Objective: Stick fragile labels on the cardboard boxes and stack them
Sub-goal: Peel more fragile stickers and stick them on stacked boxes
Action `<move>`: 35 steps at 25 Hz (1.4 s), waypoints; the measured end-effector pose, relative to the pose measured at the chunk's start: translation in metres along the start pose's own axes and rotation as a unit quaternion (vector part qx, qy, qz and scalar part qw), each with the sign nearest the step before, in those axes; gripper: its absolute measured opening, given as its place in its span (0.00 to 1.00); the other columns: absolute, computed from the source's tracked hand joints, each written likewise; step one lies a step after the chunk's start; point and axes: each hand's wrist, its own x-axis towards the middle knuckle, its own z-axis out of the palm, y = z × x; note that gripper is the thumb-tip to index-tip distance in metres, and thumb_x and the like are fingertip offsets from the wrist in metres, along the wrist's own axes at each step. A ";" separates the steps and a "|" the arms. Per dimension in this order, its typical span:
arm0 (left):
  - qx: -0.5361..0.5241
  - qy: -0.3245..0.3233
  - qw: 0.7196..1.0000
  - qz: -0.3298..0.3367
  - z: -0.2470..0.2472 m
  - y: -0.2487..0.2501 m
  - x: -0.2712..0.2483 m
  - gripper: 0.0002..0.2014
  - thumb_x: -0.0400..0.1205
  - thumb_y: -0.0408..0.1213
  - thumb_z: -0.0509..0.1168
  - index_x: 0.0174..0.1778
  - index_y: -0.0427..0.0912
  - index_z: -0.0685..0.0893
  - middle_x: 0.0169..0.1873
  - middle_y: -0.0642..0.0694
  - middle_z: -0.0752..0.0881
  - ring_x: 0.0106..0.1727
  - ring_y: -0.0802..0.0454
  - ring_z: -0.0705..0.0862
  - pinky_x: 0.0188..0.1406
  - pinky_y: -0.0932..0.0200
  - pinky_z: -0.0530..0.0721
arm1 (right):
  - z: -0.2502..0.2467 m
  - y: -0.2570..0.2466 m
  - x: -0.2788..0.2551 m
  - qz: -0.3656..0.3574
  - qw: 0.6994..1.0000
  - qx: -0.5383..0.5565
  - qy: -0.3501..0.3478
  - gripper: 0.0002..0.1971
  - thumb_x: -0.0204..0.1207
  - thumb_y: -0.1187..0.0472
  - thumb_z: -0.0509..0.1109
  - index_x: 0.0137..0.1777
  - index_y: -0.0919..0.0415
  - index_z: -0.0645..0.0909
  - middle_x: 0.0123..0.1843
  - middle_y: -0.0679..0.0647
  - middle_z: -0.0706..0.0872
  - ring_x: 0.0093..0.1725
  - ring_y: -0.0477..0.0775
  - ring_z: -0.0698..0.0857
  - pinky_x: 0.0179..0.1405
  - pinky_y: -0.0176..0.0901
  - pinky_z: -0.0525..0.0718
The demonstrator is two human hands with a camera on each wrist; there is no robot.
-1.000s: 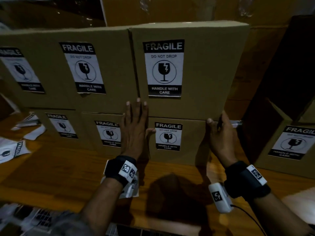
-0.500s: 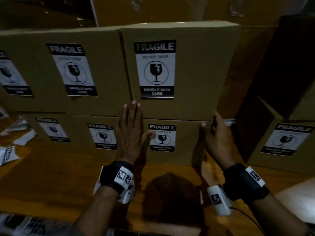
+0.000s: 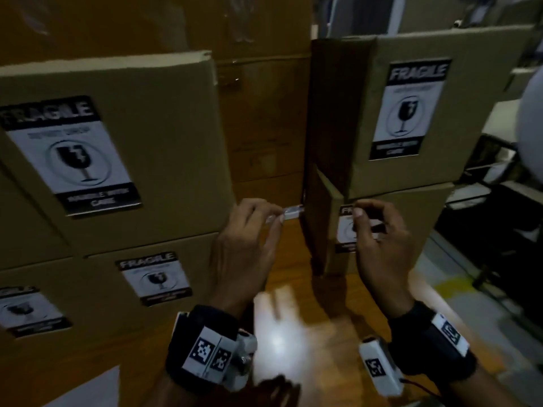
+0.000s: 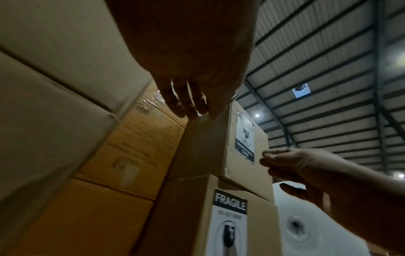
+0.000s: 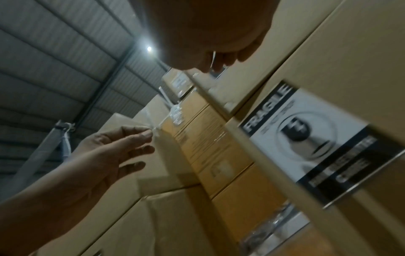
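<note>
Two stacks of cardboard boxes stand on a wooden table, each box front bearing a black-and-white FRAGILE label. The left stack's upper box is close on the left, and the right stack has an upper box on a lower box. My left hand is at the gap between the stacks, its thumb and forefinger pinching a small clear-white strip. My right hand hovers before the lower right box's label, fingers curled. It pinches a thin white piece that is hard to make out.
Larger brown cartons sealed with clear tape fill the back of the gap. A big white roll stands right of the right stack. The table edge and grey floor lie to the right.
Both hands have left the lower box of the left stack and moved right to the gap between the stacks. The left hand went from flat on the box to pinching the strip.
</note>
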 end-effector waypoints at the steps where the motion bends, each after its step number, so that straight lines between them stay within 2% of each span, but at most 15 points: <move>1: -0.032 -0.012 0.999 -0.007 0.019 0.012 0.009 0.06 0.86 0.36 0.71 0.57 0.46 0.87 0.56 0.52 0.83 0.54 0.58 0.83 0.49 0.56 0.86 | -0.017 0.015 0.016 0.005 0.999 -0.016 0.043 0.08 0.86 0.53 0.70 0.62 0.49 0.85 0.56 0.43 0.85 0.59 0.49 0.85 0.58 0.61 0.86; 3: -0.097 -0.029 0.993 -0.054 0.053 0.030 0.023 0.06 0.87 0.37 0.70 0.59 0.48 0.85 0.58 0.55 0.83 0.57 0.63 0.82 0.54 0.53 0.87 | -0.044 0.043 0.042 0.022 0.994 -0.050 0.092 0.14 0.86 0.49 0.68 0.69 0.48 0.82 0.61 0.40 0.81 0.65 0.52 0.81 0.63 0.64 0.83; 5: -0.118 -0.035 0.987 -0.102 0.086 0.050 0.034 0.14 0.87 0.41 0.69 0.69 0.53 0.81 0.67 0.58 0.78 0.66 0.65 0.79 0.62 0.55 0.86 | -0.066 0.069 0.066 0.046 0.992 -0.068 0.097 0.20 0.86 0.47 0.67 0.76 0.46 0.76 0.70 0.43 0.78 0.73 0.53 0.77 0.70 0.66 0.80; 6: -0.119 -0.041 0.985 -0.121 0.103 0.061 0.038 0.20 0.87 0.43 0.69 0.75 0.55 0.77 0.74 0.59 0.74 0.72 0.65 0.75 0.66 0.59 0.83 | -0.078 0.081 0.079 0.055 0.992 -0.070 0.092 0.23 0.86 0.47 0.68 0.80 0.45 0.73 0.75 0.45 0.77 0.76 0.52 0.74 0.73 0.65 0.78; 9: -0.141 -0.035 0.975 -0.170 0.142 0.091 0.048 0.33 0.87 0.51 0.67 0.87 0.57 0.63 0.85 0.60 0.62 0.82 0.67 0.63 0.74 0.68 0.68 | -0.101 0.112 0.115 0.077 0.994 -0.059 0.052 0.32 0.86 0.43 0.68 0.87 0.44 0.64 0.84 0.47 0.70 0.84 0.49 0.67 0.81 0.64 0.72; 12: -0.150 -0.011 0.970 -0.191 0.169 0.103 0.055 0.39 0.86 0.56 0.67 0.90 0.56 0.56 0.88 0.57 0.60 0.84 0.65 0.61 0.80 0.58 0.67 | -0.112 0.137 0.146 0.089 0.995 -0.038 -0.012 0.40 0.81 0.31 0.66 0.89 0.39 0.56 0.89 0.47 0.65 0.88 0.51 0.63 0.83 0.67 0.70; 15: -0.152 -0.002 0.960 -0.235 0.187 0.107 0.064 0.44 0.84 0.57 0.69 0.91 0.59 0.51 0.88 0.55 0.61 0.83 0.63 0.63 0.76 0.57 0.69 | -0.115 0.154 0.168 0.104 0.993 -0.013 -0.060 0.44 0.77 0.25 0.65 0.89 0.39 0.56 0.87 0.44 0.69 0.86 0.51 0.67 0.81 0.68 0.73; 19: -0.138 0.004 0.955 -0.262 0.195 0.103 0.067 0.41 0.84 0.55 0.69 0.90 0.54 0.56 0.86 0.52 0.64 0.79 0.64 0.67 0.69 0.73 0.69 | -0.113 0.164 0.177 0.142 0.983 0.033 -0.109 0.41 0.79 0.32 0.69 0.88 0.43 0.61 0.81 0.44 0.77 0.78 0.47 0.76 0.76 0.64 0.79; 22: -0.147 -0.019 0.949 -0.278 0.197 0.088 0.065 0.39 0.80 0.61 0.70 0.85 0.53 0.67 0.78 0.49 0.74 0.75 0.55 0.77 0.69 0.58 0.80 | -0.113 0.167 0.178 0.154 0.972 0.106 -0.144 0.35 0.81 0.36 0.70 0.86 0.43 0.66 0.76 0.43 0.81 0.69 0.40 0.82 0.71 0.59 0.85; 24: -0.161 -0.051 0.938 -0.303 0.198 0.083 0.066 0.39 0.74 0.64 0.71 0.78 0.50 0.73 0.71 0.50 0.81 0.70 0.54 0.82 0.60 0.64 0.82 | -0.113 0.169 0.179 0.161 0.961 0.141 -0.173 0.36 0.79 0.34 0.72 0.84 0.42 0.67 0.75 0.42 0.82 0.70 0.43 0.83 0.71 0.59 0.85; 26: -0.184 -0.071 0.930 -0.312 0.199 0.085 0.067 0.38 0.73 0.61 0.73 0.77 0.46 0.73 0.67 0.52 0.84 0.63 0.64 0.83 0.52 0.76 0.79 | -0.114 0.172 0.180 0.166 0.954 0.153 -0.198 0.37 0.77 0.35 0.74 0.83 0.42 0.67 0.74 0.42 0.82 0.72 0.46 0.83 0.71 0.60 0.85; 28: -0.197 -0.067 0.929 -0.307 0.201 0.086 0.067 0.36 0.75 0.55 0.73 0.77 0.43 0.74 0.65 0.53 0.84 0.57 0.75 0.81 0.48 0.82 0.79 | -0.114 0.171 0.181 0.174 0.949 0.165 -0.204 0.38 0.75 0.37 0.76 0.82 0.44 0.67 0.74 0.43 0.82 0.72 0.48 0.83 0.71 0.62 0.85; 30: -0.209 -0.054 0.930 -0.299 0.199 0.088 0.065 0.34 0.77 0.52 0.73 0.77 0.42 0.75 0.65 0.52 0.85 0.56 0.79 0.81 0.49 0.82 0.79 | -0.112 0.168 0.179 0.182 0.946 0.171 -0.205 0.40 0.72 0.38 0.77 0.82 0.46 0.66 0.74 0.45 0.82 0.70 0.48 0.83 0.71 0.62 0.85; 33: -0.240 -0.038 0.926 -0.287 0.195 0.092 0.061 0.35 0.78 0.52 0.74 0.79 0.45 0.73 0.68 0.54 0.85 0.64 0.73 0.83 0.61 0.72 0.84 | -0.112 0.164 0.169 0.182 0.949 0.153 -0.206 0.40 0.72 0.40 0.81 0.79 0.45 0.66 0.73 0.46 0.82 0.69 0.52 0.83 0.69 0.65 0.86; 35: -0.247 -0.036 0.929 -0.274 0.188 0.099 0.055 0.34 0.81 0.48 0.74 0.82 0.47 0.71 0.68 0.57 0.85 0.66 0.72 0.82 0.61 0.73 0.82 | -0.117 0.160 0.161 0.187 0.951 0.149 -0.198 0.38 0.72 0.42 0.81 0.78 0.44 0.66 0.72 0.46 0.82 0.69 0.52 0.83 0.69 0.66 0.86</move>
